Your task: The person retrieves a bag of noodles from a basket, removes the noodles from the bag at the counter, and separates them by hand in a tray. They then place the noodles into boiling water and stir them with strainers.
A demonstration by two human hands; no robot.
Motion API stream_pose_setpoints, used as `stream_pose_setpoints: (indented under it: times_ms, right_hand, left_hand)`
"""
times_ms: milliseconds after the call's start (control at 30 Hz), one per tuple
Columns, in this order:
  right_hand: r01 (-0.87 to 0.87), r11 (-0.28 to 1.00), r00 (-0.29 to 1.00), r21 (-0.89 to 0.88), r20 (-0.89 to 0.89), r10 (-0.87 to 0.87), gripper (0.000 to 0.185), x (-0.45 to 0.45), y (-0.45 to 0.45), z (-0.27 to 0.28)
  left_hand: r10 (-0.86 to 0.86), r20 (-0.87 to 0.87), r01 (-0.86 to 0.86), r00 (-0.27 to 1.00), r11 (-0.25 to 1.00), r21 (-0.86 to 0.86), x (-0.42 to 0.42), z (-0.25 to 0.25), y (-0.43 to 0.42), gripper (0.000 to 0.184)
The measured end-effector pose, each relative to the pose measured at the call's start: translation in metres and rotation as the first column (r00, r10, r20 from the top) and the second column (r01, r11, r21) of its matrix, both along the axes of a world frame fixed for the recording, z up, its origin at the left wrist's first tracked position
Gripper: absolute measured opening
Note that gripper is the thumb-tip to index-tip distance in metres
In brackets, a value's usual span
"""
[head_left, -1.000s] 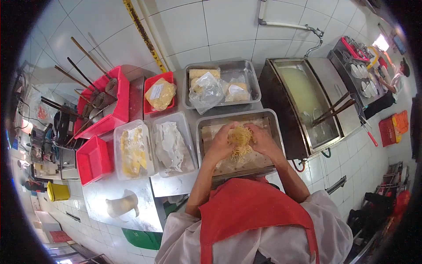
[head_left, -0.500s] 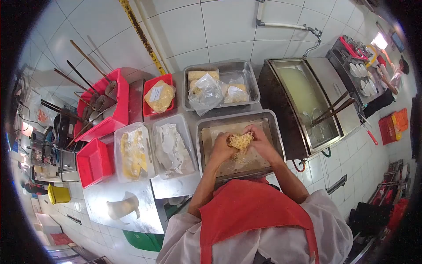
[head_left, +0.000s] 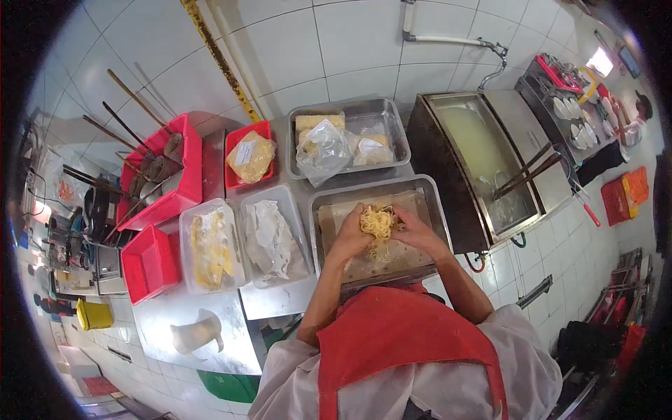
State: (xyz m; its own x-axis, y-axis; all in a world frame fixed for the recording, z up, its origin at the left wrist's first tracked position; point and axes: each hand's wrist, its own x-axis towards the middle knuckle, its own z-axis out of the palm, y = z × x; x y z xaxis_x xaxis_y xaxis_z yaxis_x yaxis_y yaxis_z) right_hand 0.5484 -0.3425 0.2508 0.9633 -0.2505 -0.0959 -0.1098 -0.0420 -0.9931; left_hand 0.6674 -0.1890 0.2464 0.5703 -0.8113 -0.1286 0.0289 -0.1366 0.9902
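A loose bundle of thin yellow noodles (head_left: 378, 222) is cupped between my two hands, above a metal tray (head_left: 435, 210). My left hand (head_left: 352, 234) curls round the bundle's left side, and my right hand (head_left: 414, 229) grips its right side. Several strands dangle below toward the brown lining (head_left: 413, 203) of the tray. Left of this tray stand a clear plastic tub (head_left: 276, 241) with crumpled white paper and another tub (head_left: 210, 245) holding flat yellow dough sheets dusted white.
Behind are a metal tray (head_left: 402, 140) of bagged noodles and a red basket (head_left: 262, 129) with a wrapped pack. At right, a vat (head_left: 465, 133) of cloudy liquid holds long-handled tools. A red bin (head_left: 196, 157) of strainers stands left. A co-worker (head_left: 637, 122) is far right.
The noodle bundle has been gathered into a rounder, more compact shape. My right hand has turned and come lower beside it. The camera view has shifted slightly.
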Motion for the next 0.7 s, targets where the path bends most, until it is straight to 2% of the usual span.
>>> stream_pose_setpoints:
  times_ms: [33,67,133,167,200,233,267,300,333,400,467,500,533,567,633,667,700]
  right_hand:
    - [0.026,0.988,0.999,-0.154,-0.022,-0.029,0.042,0.001,0.002,-0.003]
    - [0.024,0.988,0.999,-0.156,-0.022,-0.028,0.042,0.001,-0.001,-0.003]
    - [-0.053,0.997,0.995,0.056,0.084,0.049,0.043,0.004,-0.005,0.005]
    - [-0.058,0.997,0.995,0.058,0.084,0.053,0.043,0.004,-0.002,0.011]
    - [-0.040,0.964,0.990,0.263,0.141,0.003,0.042,0.003,0.000,0.020]
    - [-0.033,0.890,0.980,0.455,0.187,-0.060,0.040,0.004,0.001,0.026]
    - [-0.033,0.890,0.980,0.454,0.189,-0.060,0.040,0.004,-0.001,0.023]
    - [-0.045,0.994,0.994,0.102,0.101,0.035,0.038,0.004,-0.004,0.015]
    - [-0.093,0.961,0.996,-0.259,-0.017,0.092,0.036,0.005,-0.006,0.010]
    - [-0.108,0.950,0.994,-0.294,-0.058,0.095,0.036,0.007,-0.005,-0.001]
    - [-0.129,0.933,0.990,-0.335,-0.098,0.102,0.035,0.009,-0.008,-0.004]
    - [-0.087,0.984,0.996,-0.154,0.012,0.090,0.031,0.009,-0.012,-0.005]
    - [-0.059,0.998,0.992,0.039,0.118,0.054,0.027,0.009,-0.012,-0.002]
    - [-0.058,0.998,0.991,0.039,0.121,0.052,0.027,0.009,-0.011,0.001]
    - [0.044,0.974,0.993,0.223,0.095,-0.067,0.025,0.006,-0.011,0.010]
    - [0.044,0.974,0.993,0.223,0.094,-0.066,0.025,0.005,-0.008,0.009]
    - [0.069,0.997,0.997,0.041,0.011,-0.070,0.023,0.004,-0.002,0.008]
  left_hand:
    - [0.022,0.060,-0.023,0.998,1.000,0.014,-0.001,-0.003,-0.002,0.044]
    - [0.050,0.123,-0.053,0.991,0.998,0.024,-0.001,-0.005,-0.004,0.043]
    - [0.083,0.151,-0.090,0.985,0.995,0.041,0.000,-0.006,-0.001,0.043]
    - [0.105,0.178,-0.118,0.978,0.991,0.063,0.000,-0.006,0.002,0.044]
    - [0.106,0.179,-0.119,0.978,0.991,0.064,-0.001,-0.005,0.004,0.044]
    - [0.072,0.002,-0.072,0.997,0.997,-0.014,-0.001,-0.005,0.005,0.044]
    - [0.021,-0.172,-0.038,0.985,0.994,-0.099,0.000,-0.005,0.005,0.046]
    - [0.020,-0.172,-0.038,0.985,0.994,-0.100,0.000,-0.006,0.005,0.046]
    - [0.009,-0.114,-0.019,0.993,0.996,-0.087,0.000,-0.008,0.004,0.046]
    - [-0.001,-0.056,-0.003,0.998,0.997,-0.071,0.000,-0.013,0.005,0.046]
    - [-0.061,-0.223,0.003,0.973,0.968,-0.251,0.003,-0.015,0.005,0.048]
    - [-0.058,-0.223,0.000,0.973,0.968,-0.252,0.004,-0.017,0.008,0.048]
    - [0.030,-0.125,-0.045,0.992,0.993,-0.111,0.006,-0.016,0.011,0.048]
    - [0.103,-0.014,-0.103,0.995,0.994,0.025,0.008,-0.014,0.013,0.048]
    - [0.125,-0.037,-0.124,0.992,0.992,0.032,0.006,0.004,0.014,0.048]
    - [0.150,-0.065,-0.147,0.987,0.988,0.041,0.004,0.013,0.014,0.048]
    - [0.151,-0.068,-0.148,0.986,0.988,0.045,0.002,0.012,0.011,0.048]
